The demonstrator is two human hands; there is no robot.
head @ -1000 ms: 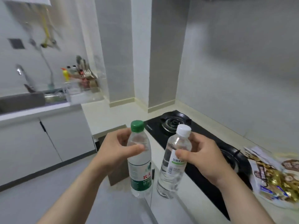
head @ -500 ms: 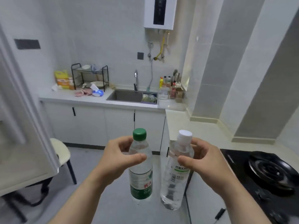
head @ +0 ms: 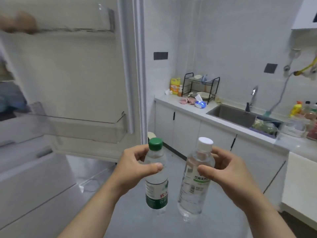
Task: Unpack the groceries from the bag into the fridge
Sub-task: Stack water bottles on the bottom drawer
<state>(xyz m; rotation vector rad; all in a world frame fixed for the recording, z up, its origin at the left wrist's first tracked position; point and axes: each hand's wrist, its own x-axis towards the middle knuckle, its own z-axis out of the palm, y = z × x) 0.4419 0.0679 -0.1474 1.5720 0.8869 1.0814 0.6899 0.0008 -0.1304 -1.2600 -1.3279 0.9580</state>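
My left hand (head: pixel 133 166) grips a clear water bottle with a green cap and green label (head: pixel 157 186) near its neck, upright in front of me. My right hand (head: pixel 228 170) grips a second clear bottle with a white cap (head: pixel 195 189) the same way, just to the right. The two bottles hang side by side, a little apart. The open fridge door (head: pixel 82 79) fills the left, with an upper door shelf (head: pixel 75 30) and a lower door shelf (head: pixel 85 129). The fridge's inside at the far left is blurred. No grocery bag is in view.
White lower fridge drawers (head: pixel 34 182) sit at the lower left. A counter (head: pixel 223 124) with white cabinets runs along the right wall, carrying a sink (head: pixel 233 115), a black dish rack (head: pixel 200 88) and bottles. Grey floor (head: pixel 137 219) lies below my hands.
My view has swung left from the stove and counter to the open fridge door. Both hands keep the same hold on the two bottles, carried along in front of me.
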